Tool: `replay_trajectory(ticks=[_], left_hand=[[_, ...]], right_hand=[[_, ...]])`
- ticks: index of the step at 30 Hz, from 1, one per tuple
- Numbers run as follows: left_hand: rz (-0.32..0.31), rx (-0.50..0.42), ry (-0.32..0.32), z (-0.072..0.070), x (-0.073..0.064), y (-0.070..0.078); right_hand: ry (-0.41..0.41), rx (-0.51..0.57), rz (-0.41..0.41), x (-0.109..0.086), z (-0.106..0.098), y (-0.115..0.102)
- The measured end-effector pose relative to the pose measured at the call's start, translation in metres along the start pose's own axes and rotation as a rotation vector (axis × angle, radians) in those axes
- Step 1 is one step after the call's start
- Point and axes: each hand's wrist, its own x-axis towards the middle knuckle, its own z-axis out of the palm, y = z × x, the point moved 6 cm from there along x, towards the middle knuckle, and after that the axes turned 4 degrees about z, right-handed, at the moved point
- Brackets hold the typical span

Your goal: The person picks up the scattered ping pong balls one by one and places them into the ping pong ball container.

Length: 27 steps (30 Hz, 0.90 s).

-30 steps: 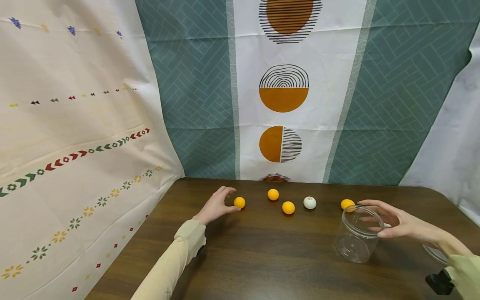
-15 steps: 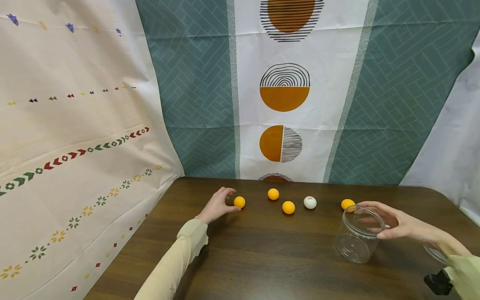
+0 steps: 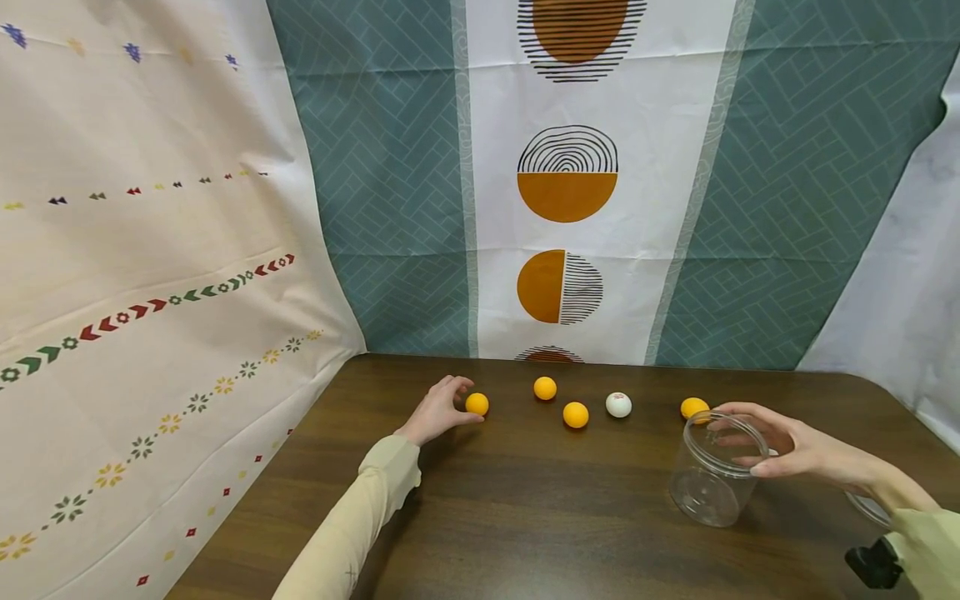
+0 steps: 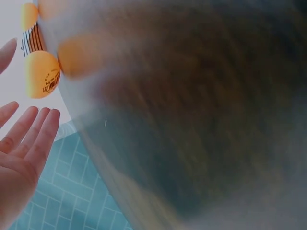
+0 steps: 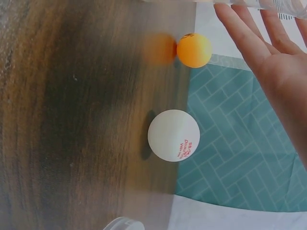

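Note:
At the back left of the table (image 3: pixel 517 500), my left hand (image 3: pixel 437 412) curves its fingers and thumb loosely around an orange ping-pong ball (image 3: pixel 477 404). In the left wrist view a gap shows between those fingers (image 4: pixel 43 132) and an orange ball (image 4: pixel 43 74). A clear lidless jar (image 3: pixel 708 479) stands upright at the right, with nothing visible inside. My right hand (image 3: pixel 806 450) holds it near the rim, fingers seen through the plastic on the far side, thumb on the near side. The right wrist view shows only the jar's edge (image 5: pixel 283 7) and hides the thumb.
Two more orange balls (image 3: pixel 544 388) and a white ball (image 3: pixel 618 405) lie mid-table. Another orange ball (image 3: pixel 693 408) sits behind the jar. A second white ball (image 5: pixel 173 135) rests near my right hand. A clear round lid (image 3: pixel 870 507) lies partly under my right wrist. Curtains hang behind.
The view shifts very slightly. Both hands, the balls and the jar stay where they were.

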Motion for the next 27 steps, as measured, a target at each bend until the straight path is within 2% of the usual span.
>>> replay_trajectory(ticks=[13,21,27], left_hand=[[0.012,0.009,-0.002,0.0043,0.005,-0.0011],[-0.007,-0.009,0.0,0.0059,0.0079,-0.0035],[-0.001,0.024,-0.013,0.0065,0.0094,-0.0038]], right_hand=[[-0.004,0.01,0.004,-0.0002,0.0004,0.001],[0.002,0.002,0.008,0.0006,0.0004,-0.0003],[0.011,-0.005,0.008,0.0015,0.0012,-0.0001]])
